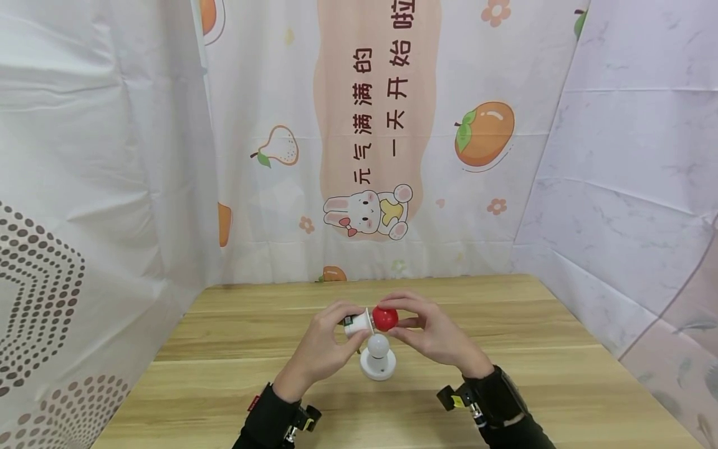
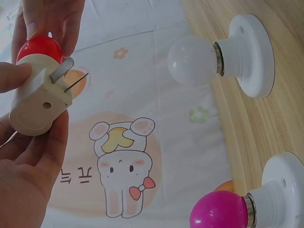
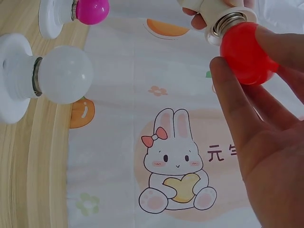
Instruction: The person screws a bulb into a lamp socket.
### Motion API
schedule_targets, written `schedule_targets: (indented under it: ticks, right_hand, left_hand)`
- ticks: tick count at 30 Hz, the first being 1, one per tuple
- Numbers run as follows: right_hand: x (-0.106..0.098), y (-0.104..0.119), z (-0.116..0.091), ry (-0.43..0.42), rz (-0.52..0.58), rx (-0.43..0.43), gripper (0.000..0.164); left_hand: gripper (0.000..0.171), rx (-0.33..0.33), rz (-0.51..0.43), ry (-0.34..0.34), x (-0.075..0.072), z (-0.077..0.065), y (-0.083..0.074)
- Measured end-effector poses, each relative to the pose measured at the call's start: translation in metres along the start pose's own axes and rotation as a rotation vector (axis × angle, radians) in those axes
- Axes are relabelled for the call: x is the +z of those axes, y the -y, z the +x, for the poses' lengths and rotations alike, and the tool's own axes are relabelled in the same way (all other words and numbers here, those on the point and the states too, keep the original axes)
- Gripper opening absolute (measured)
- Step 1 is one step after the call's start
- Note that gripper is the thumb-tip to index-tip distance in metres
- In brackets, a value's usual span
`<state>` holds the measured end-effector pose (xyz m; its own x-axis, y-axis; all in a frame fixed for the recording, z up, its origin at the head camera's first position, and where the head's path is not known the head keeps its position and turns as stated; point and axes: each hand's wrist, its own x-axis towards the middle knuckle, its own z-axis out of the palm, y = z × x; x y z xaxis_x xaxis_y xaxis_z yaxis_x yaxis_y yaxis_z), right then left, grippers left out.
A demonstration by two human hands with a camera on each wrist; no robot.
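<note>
My left hand [image 1: 322,346] grips a white plug-in lamp socket [image 2: 33,97] around its body. Two flat metal prongs [image 2: 62,71] stick out of the socket in the left wrist view. Thumb and fingers of my right hand [image 1: 437,333] pinch a round red light bulb [image 3: 247,54]. The bulb's screw thread [image 3: 230,23] sits at the socket's mouth, with some of the metal showing. Both are held up, over a white bulb [image 1: 378,345] standing in a round white lamp base [image 1: 378,372].
A magenta bulb [image 2: 219,211] in a second white base [image 2: 285,190] stands beside the white one; the head view mostly hides it behind my left hand. The wooden table [image 1: 269,318] ends at a printed curtain [image 1: 269,206], with more curtains at both sides.
</note>
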<state>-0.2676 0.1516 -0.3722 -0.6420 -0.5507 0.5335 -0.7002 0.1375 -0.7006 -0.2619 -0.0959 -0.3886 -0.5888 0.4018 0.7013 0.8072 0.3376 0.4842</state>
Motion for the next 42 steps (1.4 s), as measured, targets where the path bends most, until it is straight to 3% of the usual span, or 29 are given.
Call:
schedule_targets:
  ticks: [5, 19, 27, 34, 39, 42]
  right_hand:
    - [0.001, -0.001, 0.0, -0.01, -0.004, 0.019, 0.042]
    - [0.002, 0.003, 0.001, -0.023, -0.015, 0.201, 0.042]
    - [0.003, 0.006, 0.002, -0.029, -0.045, 0.262, 0.041]
    - [0.006, 0.006, 0.003, -0.039, -0.037, 0.257, 0.044]
    - [0.01, 0.006, 0.003, -0.079, -0.009, 0.204, 0.045]
    - [0.012, 0.007, 0.003, -0.119, 0.012, 0.148, 0.036]
  left_hand:
    - [0.03, 0.004, -0.005, 0.002, 0.0, 0.0, 0.0]
    - [0.031, -0.013, -0.008, 0.013, 0.0, 0.0, -0.001]
    - [0.031, -0.028, -0.003, 0.021, -0.001, 0.0, -0.001]
    - [0.031, -0.033, 0.001, 0.021, -0.001, 0.0, -0.002]
    - [0.031, -0.04, -0.004, 0.021, -0.001, -0.001, -0.001]
    - [0.031, -0.046, -0.005, 0.021, -0.001, -0.001, -0.001]
